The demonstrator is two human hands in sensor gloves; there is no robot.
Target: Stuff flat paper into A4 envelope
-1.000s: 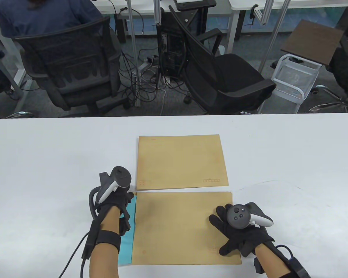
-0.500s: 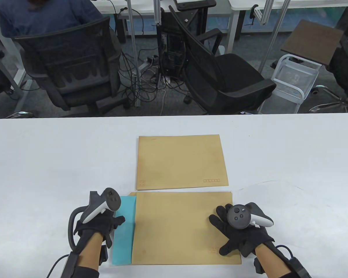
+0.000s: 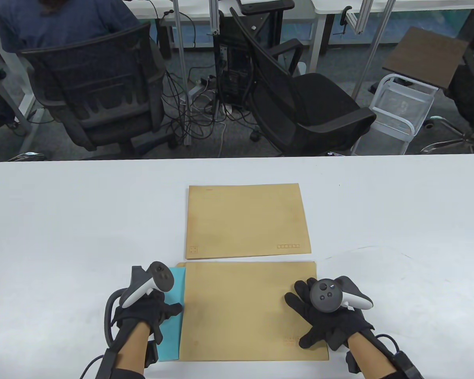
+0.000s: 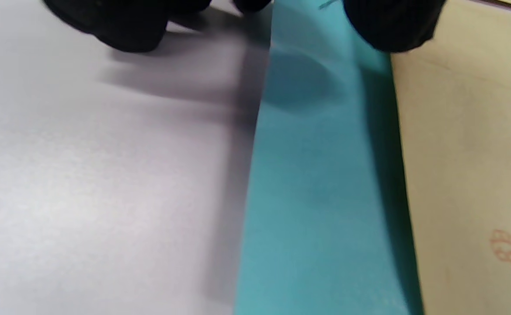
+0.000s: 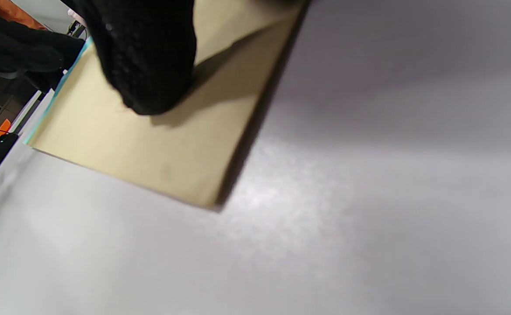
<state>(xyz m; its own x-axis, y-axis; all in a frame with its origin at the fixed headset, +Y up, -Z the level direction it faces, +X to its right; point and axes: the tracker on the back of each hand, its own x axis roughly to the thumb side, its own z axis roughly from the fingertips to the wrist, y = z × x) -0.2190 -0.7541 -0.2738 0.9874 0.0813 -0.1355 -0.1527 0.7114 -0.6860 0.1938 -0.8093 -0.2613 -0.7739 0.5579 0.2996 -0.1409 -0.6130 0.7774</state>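
A brown A4 envelope (image 3: 252,312) lies flat near the table's front edge, its mouth at the left. A blue paper (image 3: 173,323) sticks out of that mouth as a strip. My left hand (image 3: 162,316) rests on the strip, with a fingertip (image 4: 391,22) on the paper (image 4: 325,197) right beside the envelope's edge (image 4: 469,175). My right hand (image 3: 316,316) lies flat with fingers spread on the envelope's right end; a finger (image 5: 146,57) presses the envelope (image 5: 150,148) near its corner.
A second brown envelope (image 3: 247,221) lies flat just behind the near one. The white table (image 3: 63,237) spreads to both sides. A thin wire (image 3: 379,249) lies on the table to the right. Office chairs stand beyond the far edge.
My left hand drew back to the left and toward me, the blue strip widening, then came a little right again, narrowing it slightly. The right hand and envelope have not moved.
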